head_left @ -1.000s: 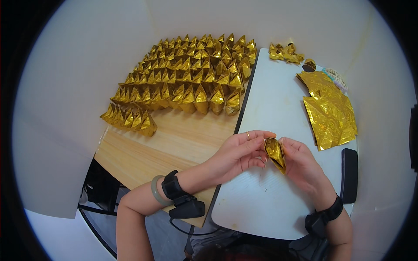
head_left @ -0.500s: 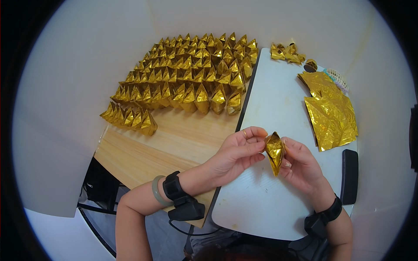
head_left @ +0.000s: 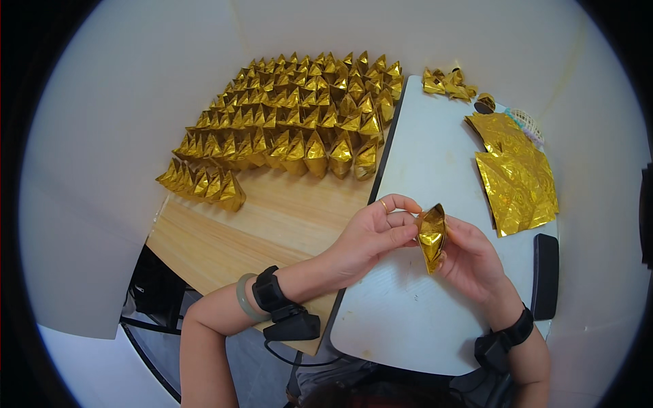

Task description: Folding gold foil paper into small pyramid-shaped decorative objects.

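Nearest, both hands meet above the white board [head_left: 415,319]. The left hand [head_left: 371,238] and the right hand [head_left: 469,262] pinch a folded gold paper boat [head_left: 431,236] between their fingertips, grasping it upright. Farther right, flat gold sheets [head_left: 517,177] lie on the board. Far left, rows of finished gold boats [head_left: 299,122] cover the wooden table [head_left: 258,231].

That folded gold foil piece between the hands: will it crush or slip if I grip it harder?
The folded gold foil piece looks thin and creased, so it probably dents easily. Its shiny surface may be somewhat slippery. Both the left hand and right hand pinch it lightly, suggesting it is very light.
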A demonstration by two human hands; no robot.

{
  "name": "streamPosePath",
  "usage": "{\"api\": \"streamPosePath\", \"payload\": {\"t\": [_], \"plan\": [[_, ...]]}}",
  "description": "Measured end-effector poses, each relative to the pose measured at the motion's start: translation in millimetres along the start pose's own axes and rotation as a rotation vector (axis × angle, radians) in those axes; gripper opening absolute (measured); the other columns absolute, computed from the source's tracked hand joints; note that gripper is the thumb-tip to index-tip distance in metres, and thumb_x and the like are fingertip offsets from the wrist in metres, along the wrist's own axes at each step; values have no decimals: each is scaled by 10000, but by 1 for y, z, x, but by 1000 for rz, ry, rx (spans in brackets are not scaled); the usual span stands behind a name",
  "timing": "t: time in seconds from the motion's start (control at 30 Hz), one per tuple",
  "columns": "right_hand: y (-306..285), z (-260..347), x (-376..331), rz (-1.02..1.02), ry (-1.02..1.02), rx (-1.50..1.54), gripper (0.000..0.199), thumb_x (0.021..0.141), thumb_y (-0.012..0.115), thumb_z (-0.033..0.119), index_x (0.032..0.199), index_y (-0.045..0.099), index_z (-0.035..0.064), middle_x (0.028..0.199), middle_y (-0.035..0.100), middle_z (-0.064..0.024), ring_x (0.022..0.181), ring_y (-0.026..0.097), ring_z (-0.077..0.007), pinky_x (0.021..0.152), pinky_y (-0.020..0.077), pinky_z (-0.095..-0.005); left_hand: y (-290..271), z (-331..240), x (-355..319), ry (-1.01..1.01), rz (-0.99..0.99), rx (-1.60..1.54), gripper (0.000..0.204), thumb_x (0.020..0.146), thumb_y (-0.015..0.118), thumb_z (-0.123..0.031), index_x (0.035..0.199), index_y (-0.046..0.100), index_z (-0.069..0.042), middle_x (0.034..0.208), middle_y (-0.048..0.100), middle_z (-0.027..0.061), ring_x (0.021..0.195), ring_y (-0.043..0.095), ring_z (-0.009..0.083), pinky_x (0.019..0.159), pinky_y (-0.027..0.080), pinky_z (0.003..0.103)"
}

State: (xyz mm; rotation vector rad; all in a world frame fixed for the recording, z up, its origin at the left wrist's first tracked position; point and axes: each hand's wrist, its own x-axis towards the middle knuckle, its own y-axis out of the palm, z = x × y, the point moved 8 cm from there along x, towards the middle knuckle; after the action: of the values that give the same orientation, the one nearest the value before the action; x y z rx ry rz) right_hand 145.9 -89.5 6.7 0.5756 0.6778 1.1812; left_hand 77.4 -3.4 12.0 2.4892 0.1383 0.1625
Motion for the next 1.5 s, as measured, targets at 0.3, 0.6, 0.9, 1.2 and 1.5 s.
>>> {"api": "streamPosePath", "payload": {"t": [0.3, 0.6, 0.9, 1.2, 1.5], "plan": [[-5, 2, 0, 60, 13, -65, 177, 976, 525, 204, 1007, 539, 30, 864, 577, -24, 709, 528, -84, 672, 454, -233, 4, 0, -3, -3, 61, 112, 302, 949, 567, -116, 1204, 419, -53, 1087, 603, 56, 1010, 590, 111, 903, 441, 247], [-3, 0, -1, 62, 41, -89, 150, 972, 541, 184, 998, 542, 37, 859, 587, -27, 702, 539, -80, 656, 457, -208, 5, 0, -5, -11, 74, 84, 385, 877, 592, -70, 1225, 429, -36, 1130, 578, 94, 1056, 556, 152, 904, 434, 277], [-2, 6, -2, 2, 9, -36, 181, 976, 522, 150, 1118, 493, 41, 864, 612, -26, 670, 596, -64, 596, 499, -188, 13, 2, -5, -146, 27, 7, 364, 960, 560, -185, 1257, 426, -23, 1122, 581, 56, 1072, 548, 118, 948, 424, 279], [-10, 1, 0, -57, -15, 18, 204, 955, 557, 114, 1134, 494, 40, 855, 608, -21, 665, 584, -67, 576, 518, -206, 7, 0, -2, -39, 90, 321, 322, 976, 523, -174, 1249, 406, -52, 1022, 570, 20, 1000, 553, 103, 888, 444, 258], [-10, 0, 0, -76, -18, -36, 195, 954, 555, 116, 1121, 513, 27, 889, 599, -28, 751, 602, -85, 689, 568, -239, 2, -6, -6, 6, -127, 451, 411, 849, 610, -9, 1205, 410, -53, 966, 553, 36, 916, 538, 96, 816, 443, 238]]}}
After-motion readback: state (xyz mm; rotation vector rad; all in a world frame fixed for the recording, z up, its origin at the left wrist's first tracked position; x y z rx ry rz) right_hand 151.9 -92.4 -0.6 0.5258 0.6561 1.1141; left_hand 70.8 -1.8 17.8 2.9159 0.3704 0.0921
